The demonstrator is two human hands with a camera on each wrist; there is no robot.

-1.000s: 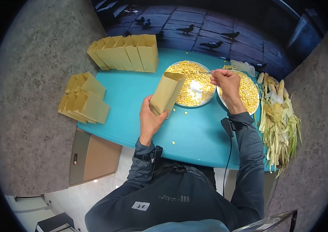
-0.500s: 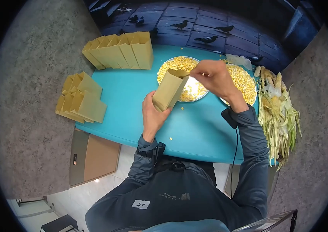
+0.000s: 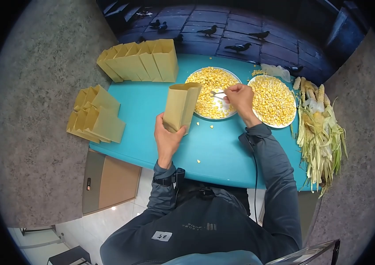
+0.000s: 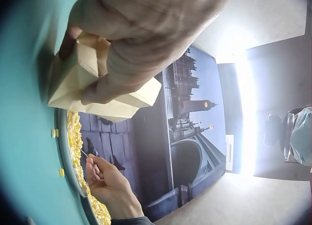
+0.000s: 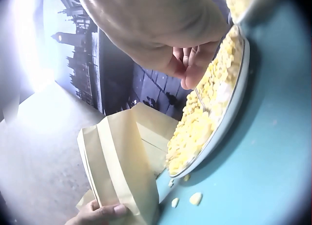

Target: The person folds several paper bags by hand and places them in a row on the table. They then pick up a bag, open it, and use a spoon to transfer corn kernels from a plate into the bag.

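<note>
My left hand (image 3: 168,140) grips the lower part of an upright yellow paper bag (image 3: 180,106), its mouth open at the top. In the left wrist view my thumb and fingers wrap the bag (image 4: 73,83). My right hand (image 3: 240,100) pinches the handle of a small metal utensil (image 3: 217,94) over the left plate (image 3: 231,115) of corn kernels (image 3: 207,78). The right wrist view shows the utensil's tip (image 5: 204,107) down among the kernels (image 5: 195,130), beside a bare patch of the plate.
A second plate heaped with kernels (image 3: 272,99) stands at the right, with corn husks and cobs (image 3: 317,128) beyond it. Yellow bags stand in a row (image 3: 145,62) at the back left and in a group (image 3: 95,115) at the left edge. Loose kernels (image 3: 199,161) lie on the turquoise table (image 3: 152,99).
My right hand went from the left plate to the bag's mouth, then back over that plate with the utensil. The bag has shifted a little left and stands more upright.
</note>
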